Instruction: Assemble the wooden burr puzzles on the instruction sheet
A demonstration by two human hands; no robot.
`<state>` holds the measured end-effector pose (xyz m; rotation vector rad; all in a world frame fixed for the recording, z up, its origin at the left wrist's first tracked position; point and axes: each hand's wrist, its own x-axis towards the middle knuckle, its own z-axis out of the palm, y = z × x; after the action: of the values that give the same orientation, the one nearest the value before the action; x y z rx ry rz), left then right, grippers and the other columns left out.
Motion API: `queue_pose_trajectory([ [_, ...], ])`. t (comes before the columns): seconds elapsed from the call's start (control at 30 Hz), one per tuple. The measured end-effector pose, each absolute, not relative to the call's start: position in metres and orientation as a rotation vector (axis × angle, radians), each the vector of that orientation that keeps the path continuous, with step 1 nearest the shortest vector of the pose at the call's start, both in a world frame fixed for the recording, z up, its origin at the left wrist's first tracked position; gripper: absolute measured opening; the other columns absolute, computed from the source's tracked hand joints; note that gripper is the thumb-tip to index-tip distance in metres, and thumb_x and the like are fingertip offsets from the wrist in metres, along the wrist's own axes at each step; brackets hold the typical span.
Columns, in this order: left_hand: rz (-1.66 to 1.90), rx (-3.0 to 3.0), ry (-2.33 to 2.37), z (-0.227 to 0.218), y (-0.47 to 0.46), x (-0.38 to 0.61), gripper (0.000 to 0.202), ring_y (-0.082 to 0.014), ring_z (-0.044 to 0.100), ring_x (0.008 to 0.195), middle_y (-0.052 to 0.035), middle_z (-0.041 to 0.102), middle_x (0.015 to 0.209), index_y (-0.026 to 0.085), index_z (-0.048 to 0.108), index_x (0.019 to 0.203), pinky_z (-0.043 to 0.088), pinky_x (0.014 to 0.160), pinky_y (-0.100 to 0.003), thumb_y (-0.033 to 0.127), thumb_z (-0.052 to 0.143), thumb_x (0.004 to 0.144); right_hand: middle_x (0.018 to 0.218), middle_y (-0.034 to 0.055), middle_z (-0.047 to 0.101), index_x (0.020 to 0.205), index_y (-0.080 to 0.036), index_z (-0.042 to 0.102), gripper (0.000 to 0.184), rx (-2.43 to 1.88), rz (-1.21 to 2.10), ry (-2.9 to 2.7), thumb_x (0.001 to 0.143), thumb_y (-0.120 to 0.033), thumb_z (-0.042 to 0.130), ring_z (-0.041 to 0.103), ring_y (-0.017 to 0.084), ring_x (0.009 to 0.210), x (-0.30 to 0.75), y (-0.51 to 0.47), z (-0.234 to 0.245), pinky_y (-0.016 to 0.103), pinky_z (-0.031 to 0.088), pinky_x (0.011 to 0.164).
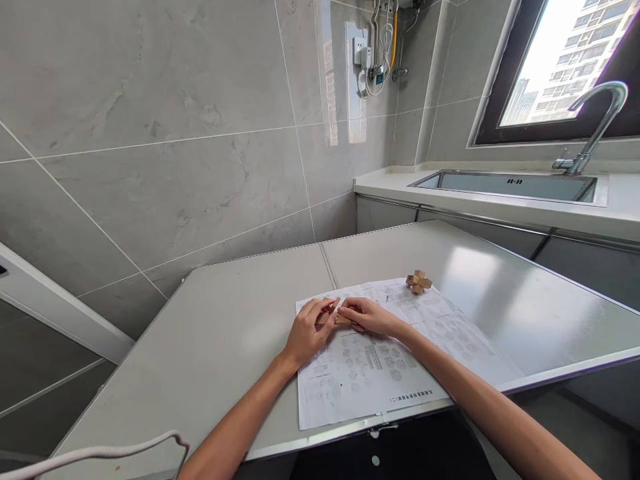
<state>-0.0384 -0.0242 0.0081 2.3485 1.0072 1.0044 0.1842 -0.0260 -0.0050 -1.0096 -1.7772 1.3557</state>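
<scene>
Small wooden puzzle pieces [342, 320] sit between my two hands, low over the printed sheet. My left hand [310, 328] is closed around their left side, fingers curled over the top. From the right, my right hand [369, 315] pinches them with thumb and fingertips. Much of the wood is hidden by the fingers, so its exact shape and the number of pieces cannot be told. Under both hands lies a creased paper sheet [350, 400] with printed diagrams. On its far right part rests an assembled wooden burr puzzle [419, 282], apart from my hands.
The light folding table [240, 307] has a seam across it and a metal edge near me. A pale cable [115, 451] crosses the lower left corner. Behind stands a grey tiled wall [200, 133]; a counter with a sink [510, 185] and faucet [600, 127] is at right.
</scene>
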Motion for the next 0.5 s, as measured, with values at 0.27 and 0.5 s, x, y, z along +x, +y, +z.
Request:
queue_pose_trajectory([
  [0.27,1.106,2.157,1.091,0.0054,-0.0162,-0.0390,0.034,-0.0183,0.068,0.087,-0.0061,0.073,0.104,0.025,0.077,0.102,0.056,0.077,-0.031,0.045,0.050,0.105,0.059,-0.0034,0.053,0.100,-0.021,0.066,0.050,-0.984,1.329,-1.834,0.098,-0.068,0.051,0.045,0.015,0.053,0.1850,-0.0255,-0.0053,0.029,0.036,0.056],
  [0.5,1.039,2.166,1.042,0.0047,-0.0155,-0.0393,0.034,-0.0210,0.069,0.101,-0.0067,0.074,0.111,0.023,0.076,0.104,0.054,0.093,-0.035,0.041,0.046,0.107,0.059,-0.0040,0.053,0.101,-0.020,0.066,0.050,-0.995,1.343,-1.814,0.098,-0.068,0.052,0.044,0.015,0.053,0.1842,-0.0259,-0.0046,0.029,0.035,0.055],
])
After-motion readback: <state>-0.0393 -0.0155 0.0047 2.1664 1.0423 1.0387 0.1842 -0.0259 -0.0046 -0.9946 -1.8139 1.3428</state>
